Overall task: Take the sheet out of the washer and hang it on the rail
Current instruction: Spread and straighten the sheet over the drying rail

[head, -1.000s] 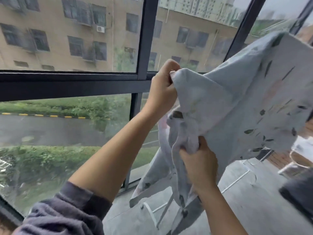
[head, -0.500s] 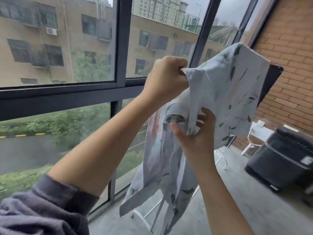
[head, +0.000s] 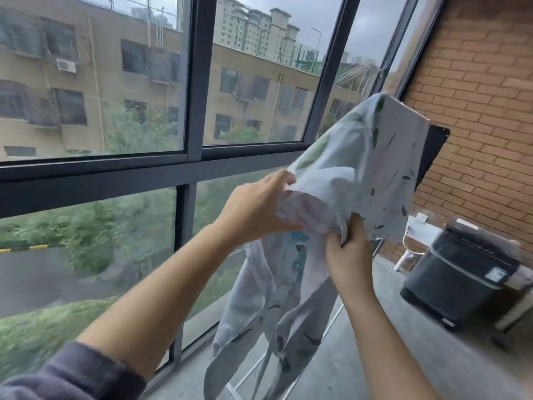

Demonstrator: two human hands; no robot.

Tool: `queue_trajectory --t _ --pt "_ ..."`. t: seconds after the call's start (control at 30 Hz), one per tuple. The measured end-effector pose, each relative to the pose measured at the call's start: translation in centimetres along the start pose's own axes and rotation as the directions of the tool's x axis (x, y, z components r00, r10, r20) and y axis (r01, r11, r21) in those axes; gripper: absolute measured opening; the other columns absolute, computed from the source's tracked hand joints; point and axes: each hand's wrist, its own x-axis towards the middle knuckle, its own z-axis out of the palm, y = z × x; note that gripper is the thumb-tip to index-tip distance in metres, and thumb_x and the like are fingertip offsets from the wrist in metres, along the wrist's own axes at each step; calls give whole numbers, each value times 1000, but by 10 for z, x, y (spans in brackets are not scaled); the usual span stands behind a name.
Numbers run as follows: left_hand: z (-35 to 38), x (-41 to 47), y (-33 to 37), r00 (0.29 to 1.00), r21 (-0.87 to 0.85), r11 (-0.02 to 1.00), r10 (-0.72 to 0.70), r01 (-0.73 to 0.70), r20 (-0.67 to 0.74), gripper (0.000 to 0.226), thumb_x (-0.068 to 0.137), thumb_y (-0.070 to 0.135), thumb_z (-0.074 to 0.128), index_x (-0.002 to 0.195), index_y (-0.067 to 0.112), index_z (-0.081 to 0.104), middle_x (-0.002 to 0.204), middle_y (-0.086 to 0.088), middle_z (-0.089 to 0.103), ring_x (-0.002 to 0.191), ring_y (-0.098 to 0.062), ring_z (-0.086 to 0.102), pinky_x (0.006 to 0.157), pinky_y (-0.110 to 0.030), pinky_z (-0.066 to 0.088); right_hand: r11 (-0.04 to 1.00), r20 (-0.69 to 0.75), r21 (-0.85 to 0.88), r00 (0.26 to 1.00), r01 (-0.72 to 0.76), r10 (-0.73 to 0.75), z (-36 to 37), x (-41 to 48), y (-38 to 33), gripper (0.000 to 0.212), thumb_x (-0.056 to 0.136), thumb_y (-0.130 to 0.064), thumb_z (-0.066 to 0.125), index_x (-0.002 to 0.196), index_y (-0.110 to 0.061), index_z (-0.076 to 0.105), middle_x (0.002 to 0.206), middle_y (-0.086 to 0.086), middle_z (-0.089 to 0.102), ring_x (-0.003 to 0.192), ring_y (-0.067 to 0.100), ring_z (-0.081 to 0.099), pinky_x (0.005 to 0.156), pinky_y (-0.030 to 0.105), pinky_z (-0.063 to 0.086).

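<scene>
The fingers (head: 334, 241) of the right hand (head: 350, 256) clamp round a bunched fold of the sheet (head: 360, 174). The left hand (head: 253, 209), blurred, pinches the cloth just beside it. The sheet hangs in the air before the window (head: 196, 157), trailing toward the floor (head: 403, 356). The dark washer (head: 458, 278) stands by the brick wall (head: 476, 96).

Sheet (head: 354, 180) pale grey w/ leaf print (green, dark).
</scene>
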Motion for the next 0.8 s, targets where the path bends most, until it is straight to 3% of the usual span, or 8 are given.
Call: queue_trajectory --t 0.1,0.2,0.3,0.37,0.47,0.6,0.7,0.8 --pt "37 -8 -8 998 149 988 -24 33 -58 96 58 58 75 137 28 29 128 -2 45 103 -27 53 80 -38 43 996 -37 76 998 49 -46 -6 -1 0 19 90 -2 51 103 -16 51 85 -24 56 72 -18 53 61 1 39" --pt "58 -4 -14 979 176 971 -137 163 -148 88 62 35 75 137 27 31 134 -4 42 118 -28 44 91 -40 38 991 -65 102 995 85 -79 -14 1 1 7 93 -7 53 100 -7 53 80 -8 59 65 -6 51 57 9 40" --pt "58 2 -16 924 -187 949 -295 253 -245 38 63 13 51 100 15 59 98 -4 64 88 -30 59 74 -35 43 991 -123 38 985 129 -123 -23 7 0 6 92 -4 54 94 -9 52 75 -8 55 62 -2 47 54 12 38" --pt "48 12 -11 877 -450 851 -410 269 -251 26 68 9 44 91 11 57 80 -3 64 73 -26 57 62 -30 42 985 -133 -38 976 167 -171 -29 14 1 13 89 -8 62 93 -13 51 75 -14 53 64 -3 48 54 11 38" --pt "19 41 -8 805 -620 743 -517 252 -291 12 82 4 49 90 12 51 75 2 58 68 -17 51 57 -20 39 964 21 -216 988 154 -153 -31 20 -1 30 79 -24 75 96 -18 51 78 -18 57 69 1 56 56 23 47" --pt "-23 79 -15 826 -415 865 -440 283 -352 17 84 5 48 74 19 44 63 7 49 56 -9 42 46 -19 36 827 242 -551 970 107 36 -27 19 -2 28 82 -34 70 94 -23 47 84 -5 61 75 22 55 61 32 46" --pt "-46 90 -16 854 -312 883 -439 351 -281 23 76 9 48 60 21 37 61 6 50 60 -19 47 46 -27 28 839 109 -530 991 125 -78 -37 29 -1 12 90 -26 60 88 -16 54 78 2 63 73 26 59 55 33 47" --pt "-64 96 -16 863 -314 872 -453 376 -223 17 75 11 42 59 16 44 77 -9 63 80 -34 59 51 -28 30 866 -20 -449 966 222 -258 -52 57 -20 7 91 -16 57 87 -11 58 72 1 59 66 21 57 47 23 35"
